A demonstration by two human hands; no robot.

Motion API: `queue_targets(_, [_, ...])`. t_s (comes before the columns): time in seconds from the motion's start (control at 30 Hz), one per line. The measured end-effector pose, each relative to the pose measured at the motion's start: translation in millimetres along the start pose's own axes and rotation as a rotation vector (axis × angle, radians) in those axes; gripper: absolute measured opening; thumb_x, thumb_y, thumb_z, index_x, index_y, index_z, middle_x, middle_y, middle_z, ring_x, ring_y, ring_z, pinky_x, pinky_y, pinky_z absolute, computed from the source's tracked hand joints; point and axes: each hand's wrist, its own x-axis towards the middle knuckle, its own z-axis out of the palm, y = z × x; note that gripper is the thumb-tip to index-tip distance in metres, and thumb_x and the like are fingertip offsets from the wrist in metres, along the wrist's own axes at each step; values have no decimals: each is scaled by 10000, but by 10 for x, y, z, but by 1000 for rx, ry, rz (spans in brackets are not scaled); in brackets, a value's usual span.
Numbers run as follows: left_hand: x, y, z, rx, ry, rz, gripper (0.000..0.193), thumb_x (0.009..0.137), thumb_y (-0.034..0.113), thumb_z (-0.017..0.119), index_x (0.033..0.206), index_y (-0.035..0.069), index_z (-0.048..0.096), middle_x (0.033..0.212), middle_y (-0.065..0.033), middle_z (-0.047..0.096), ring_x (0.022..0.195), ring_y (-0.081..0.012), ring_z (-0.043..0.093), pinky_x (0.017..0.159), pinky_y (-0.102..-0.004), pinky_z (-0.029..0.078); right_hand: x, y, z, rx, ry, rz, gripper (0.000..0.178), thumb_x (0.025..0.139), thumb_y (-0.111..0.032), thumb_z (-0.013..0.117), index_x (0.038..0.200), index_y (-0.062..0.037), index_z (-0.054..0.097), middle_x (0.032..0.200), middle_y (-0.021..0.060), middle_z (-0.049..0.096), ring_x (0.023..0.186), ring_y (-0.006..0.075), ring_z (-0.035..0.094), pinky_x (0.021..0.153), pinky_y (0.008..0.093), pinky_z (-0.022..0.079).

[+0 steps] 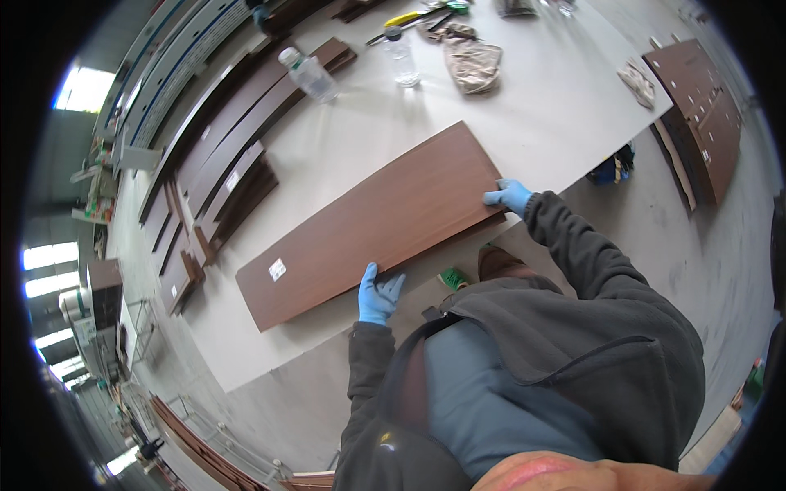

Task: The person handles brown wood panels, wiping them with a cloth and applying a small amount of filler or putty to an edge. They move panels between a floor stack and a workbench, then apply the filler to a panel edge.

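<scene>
A long, flat brown wood-grain board (385,221) lies slantwise on the pale table, a small white label (277,269) near its left end. Under its front right edge the rim of another brown piece (475,227) shows. At the board's right end my right hand (512,197), in a blue glove, grips the near corner with the thumb and fingers over the edge. My left hand (378,296), gloved likewise, touches the middle of the near edge with a fingertip. Its fingers are spread apart, and nothing is held in them.
Brown panels and strips (237,155) lie stacked across the table's left side. Beyond the board stand a tilted clear bottle (309,75), a dark-capped bottle (401,59) and a crumpled cloth (473,65). A stack of brown panels (700,114) stands past the table's right edge.
</scene>
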Motion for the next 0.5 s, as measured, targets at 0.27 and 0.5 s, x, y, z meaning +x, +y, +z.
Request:
queue_targets(0.27, [11,-64,148,137,114,21,647,904,386,806,1343,3,526,1348,-247,600,1287,-447,589,1039,-569,565,-95,-716,-218,-795,2,4,583,894,-493,631,1217,-15,709,1103,229,740,1035,352,713,958,421,539])
queue_targets(0.5, [-131,-262,371,270,328,100,747,932,540,726,1356,-36,509,1396,-268,571,1290,-441,594,1032,-561,559,381,-959,-1021,-857,432,-406,578,928,-371,636,1398,-37,592,1465,239,565,1328,371,575,1114,450,453])
